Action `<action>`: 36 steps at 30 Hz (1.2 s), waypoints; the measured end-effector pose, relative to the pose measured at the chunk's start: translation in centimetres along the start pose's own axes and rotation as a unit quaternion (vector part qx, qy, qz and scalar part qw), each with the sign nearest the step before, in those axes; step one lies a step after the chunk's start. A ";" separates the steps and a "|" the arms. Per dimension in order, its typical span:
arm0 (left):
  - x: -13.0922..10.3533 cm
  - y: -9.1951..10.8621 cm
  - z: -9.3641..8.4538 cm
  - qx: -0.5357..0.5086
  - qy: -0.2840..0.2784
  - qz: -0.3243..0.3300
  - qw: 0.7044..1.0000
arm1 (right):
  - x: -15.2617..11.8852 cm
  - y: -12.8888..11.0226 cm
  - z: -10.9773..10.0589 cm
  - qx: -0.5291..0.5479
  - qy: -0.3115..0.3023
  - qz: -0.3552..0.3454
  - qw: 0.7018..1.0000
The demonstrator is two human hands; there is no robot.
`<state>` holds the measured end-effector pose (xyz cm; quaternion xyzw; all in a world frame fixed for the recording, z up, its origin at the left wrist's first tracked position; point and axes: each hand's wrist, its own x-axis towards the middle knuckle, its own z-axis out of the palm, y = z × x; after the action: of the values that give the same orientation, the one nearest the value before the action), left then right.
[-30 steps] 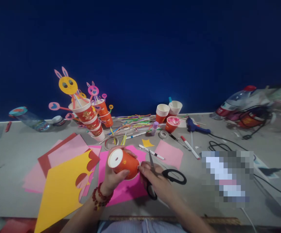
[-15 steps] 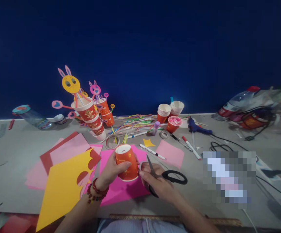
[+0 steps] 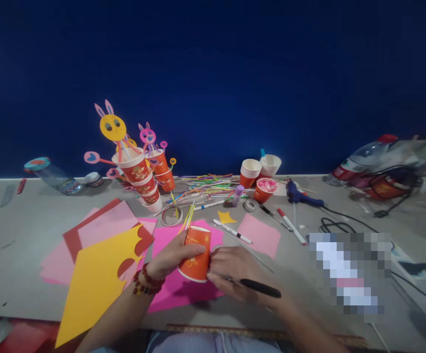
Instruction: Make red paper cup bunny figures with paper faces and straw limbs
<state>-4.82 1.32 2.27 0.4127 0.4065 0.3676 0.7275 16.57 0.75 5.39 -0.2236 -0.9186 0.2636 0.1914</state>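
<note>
My left hand [image 3: 171, 255], with a beaded bracelet at the wrist, is wrapped round an orange paper cup [image 3: 195, 252]. The cup is tilted, its white-rimmed wide end pointing down. Against the cup's right side is my right hand [image 3: 233, 272], closed round a pair of black-handled scissors [image 3: 260, 288]. The blades are largely hidden by the fingers, so I cannot tell whether they touch the cup. Beneath both hands lies a bright pink paper sheet [image 3: 169, 294].
Yellow paper [image 3: 91, 279] with cut-out curves lies left. Stacked cups with paper rabbits [image 3: 139, 171] stand behind it. Farther back are coloured sticks [image 3: 205, 186], white-rimmed cups [image 3: 250, 171] and a purple-capped glue stick [image 3: 238, 193]. A blue glue gun [image 3: 303, 196] and a bottle [image 3: 360, 159] are right.
The cup has tilted, its wide end swinging down and slightly left. My right hand has turned over with the scissors, whose blades are now mostly hidden.
</note>
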 end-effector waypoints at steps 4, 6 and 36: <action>0.4 -1.8 0.0 -0.109 -0.008 -0.012 0.994 | -0.1 0.6 -0.4 0.002 0.016 -0.028 0.999; 0.5 -2.4 0.2 -0.147 -0.030 0.003 0.989 | -0.4 0.9 -0.6 0.062 0.059 0.002 0.996; -0.1 -2.6 0.9 -0.082 0.096 0.165 0.978 | 0.0 -0.3 1.8 0.135 0.206 0.213 0.945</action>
<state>-3.54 -0.01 0.28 0.3761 0.3695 0.5525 0.6456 15.67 -0.20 4.16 -0.4356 -0.7458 0.3678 0.3445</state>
